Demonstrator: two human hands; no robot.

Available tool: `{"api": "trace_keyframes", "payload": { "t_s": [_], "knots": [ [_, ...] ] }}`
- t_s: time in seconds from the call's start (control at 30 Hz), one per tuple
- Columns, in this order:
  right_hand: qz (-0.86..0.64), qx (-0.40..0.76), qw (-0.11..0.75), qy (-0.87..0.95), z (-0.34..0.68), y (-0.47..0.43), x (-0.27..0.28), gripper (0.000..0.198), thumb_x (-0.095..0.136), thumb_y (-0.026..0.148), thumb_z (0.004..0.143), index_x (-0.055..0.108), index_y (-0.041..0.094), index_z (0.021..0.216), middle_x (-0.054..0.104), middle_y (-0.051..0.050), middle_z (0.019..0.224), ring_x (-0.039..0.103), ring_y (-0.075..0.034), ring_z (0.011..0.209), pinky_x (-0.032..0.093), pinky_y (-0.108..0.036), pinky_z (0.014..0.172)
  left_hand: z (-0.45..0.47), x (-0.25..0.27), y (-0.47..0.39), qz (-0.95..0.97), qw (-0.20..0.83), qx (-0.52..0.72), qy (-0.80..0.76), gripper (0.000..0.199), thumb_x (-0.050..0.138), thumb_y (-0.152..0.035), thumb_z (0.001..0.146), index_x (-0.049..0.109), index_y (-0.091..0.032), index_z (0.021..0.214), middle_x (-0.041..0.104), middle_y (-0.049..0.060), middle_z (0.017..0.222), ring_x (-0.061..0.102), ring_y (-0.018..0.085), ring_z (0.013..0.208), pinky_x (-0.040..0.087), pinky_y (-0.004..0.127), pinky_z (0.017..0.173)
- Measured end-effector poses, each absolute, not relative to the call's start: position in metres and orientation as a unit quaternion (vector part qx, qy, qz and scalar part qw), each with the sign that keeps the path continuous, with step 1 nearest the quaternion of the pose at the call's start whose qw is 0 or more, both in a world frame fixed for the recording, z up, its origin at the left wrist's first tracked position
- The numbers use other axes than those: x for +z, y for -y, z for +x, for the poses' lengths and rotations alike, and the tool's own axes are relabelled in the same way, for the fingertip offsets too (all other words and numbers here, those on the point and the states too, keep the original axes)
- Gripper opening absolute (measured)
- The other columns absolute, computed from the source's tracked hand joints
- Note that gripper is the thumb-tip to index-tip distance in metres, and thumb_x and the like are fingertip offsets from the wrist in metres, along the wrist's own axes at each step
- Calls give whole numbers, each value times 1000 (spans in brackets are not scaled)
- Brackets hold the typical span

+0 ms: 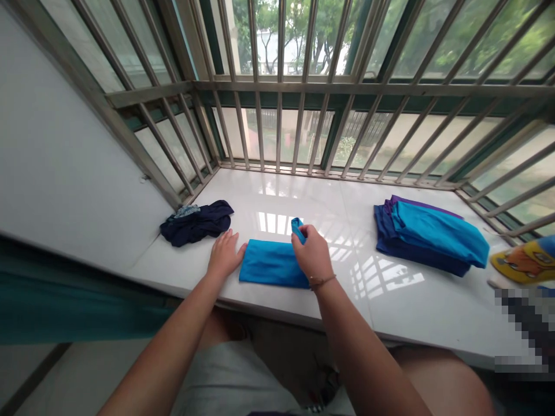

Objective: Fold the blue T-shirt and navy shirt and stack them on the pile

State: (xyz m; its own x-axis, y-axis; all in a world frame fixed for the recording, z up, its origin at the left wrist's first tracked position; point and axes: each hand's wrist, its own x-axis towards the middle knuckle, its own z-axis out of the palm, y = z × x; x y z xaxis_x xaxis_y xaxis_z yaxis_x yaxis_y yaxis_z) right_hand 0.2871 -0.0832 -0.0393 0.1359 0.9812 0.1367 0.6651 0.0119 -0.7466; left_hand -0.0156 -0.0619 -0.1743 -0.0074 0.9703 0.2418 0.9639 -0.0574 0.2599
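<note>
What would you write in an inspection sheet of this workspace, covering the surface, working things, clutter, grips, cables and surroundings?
Surface: white ledge, glossy, reflecting the metal bars.
Job's things: blue cloth, folded, lying flat; dark cloth, bunched, to its left; pile of folded cloths to its right.
Clutter: yellow patterned thing at the right edge, partly out of view.
Grips: left grip open, palm down beside the blue cloth; right grip pinching a raised blue piece, apparently of that cloth.
Cables: nothing seen for certain.
Surroundings: windows behind the metal bars, trees outside, white wall at left.

Open gap between cloth (271,264) and folded pile (433,231), bars (278,133) behind
</note>
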Motion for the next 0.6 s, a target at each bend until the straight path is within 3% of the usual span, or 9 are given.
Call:
{"api": "trace_keyframes", "payload": {
  "t_s": [0.27,0.47,0.6],
  "knots": [
    [-605,238,292,701,186,79,-70,15,60,21,104,65,20,118,74,-12,118,71,-27,109,53,-36,94,-12,-172,64,702,12,172,-691,60,55,-52,106,64,-14,152,50,21,170,44,40,159,34,58,132],
    [-552,256,168,775,139,106,-91,33,59,19,104,62,13,137,69,-20,128,68,-31,114,56,-42,95,-17,-174,61,704,9,177,-688,49,55,-39,106,66,-21,150,52,14,170,48,36,157,39,55,131],
    [-497,260,167,811,142,138,-97,44,67,27,103,61,12,143,67,-21,134,65,-34,119,54,-48,104,-18,-175,60,698,20,200,-687,46,47,-34,108,69,-23,147,56,11,168,50,33,156,39,54,131]
  ]
}}
